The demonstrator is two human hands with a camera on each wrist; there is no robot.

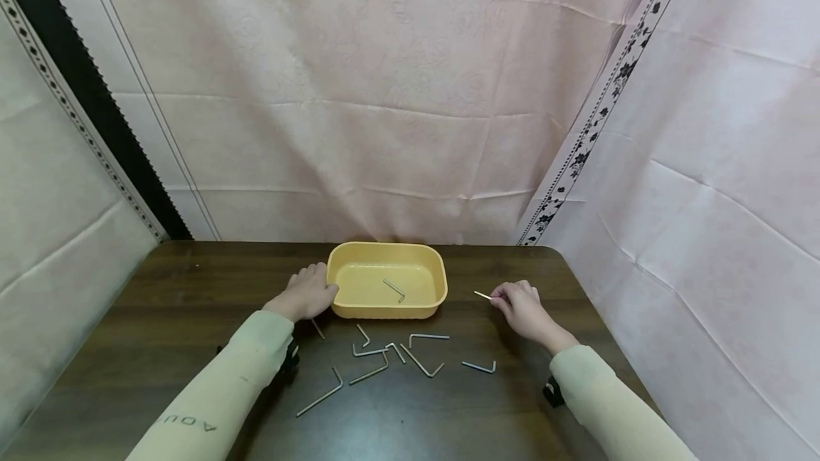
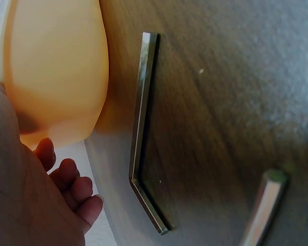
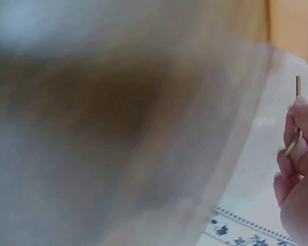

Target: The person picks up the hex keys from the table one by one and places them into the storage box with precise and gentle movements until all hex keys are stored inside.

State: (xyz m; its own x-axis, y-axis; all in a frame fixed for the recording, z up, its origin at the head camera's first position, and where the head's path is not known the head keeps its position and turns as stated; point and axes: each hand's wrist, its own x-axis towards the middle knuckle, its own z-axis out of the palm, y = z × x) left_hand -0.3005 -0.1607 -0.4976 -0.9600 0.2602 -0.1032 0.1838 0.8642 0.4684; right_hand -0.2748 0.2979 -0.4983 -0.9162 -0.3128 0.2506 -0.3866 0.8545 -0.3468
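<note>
Currently, right hand [image 1: 524, 308]: fingers pinch a hex key [image 1: 482, 295], held just right of the yellow tray [image 1: 386, 310]; its long axis points left toward the tray.
Left hand [image 1: 309, 293]: fingers relaxed, resting against the tray's left wall, gripping nothing.
Tray: one key [image 1: 394, 289] inside.
Tabletop [image 1: 160, 319]: loose keys [image 1: 384, 361] lie near side of tray.
Nearer hand: right.

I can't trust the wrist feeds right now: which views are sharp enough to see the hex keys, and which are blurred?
Head view: sharp, evenly lit, edges bowed by the wide lens. Left wrist view: hex key on the table crisp beside the yellow tray. Right wrist view: mostly smeared blur; only the right hand pinching a held key reads.
</note>
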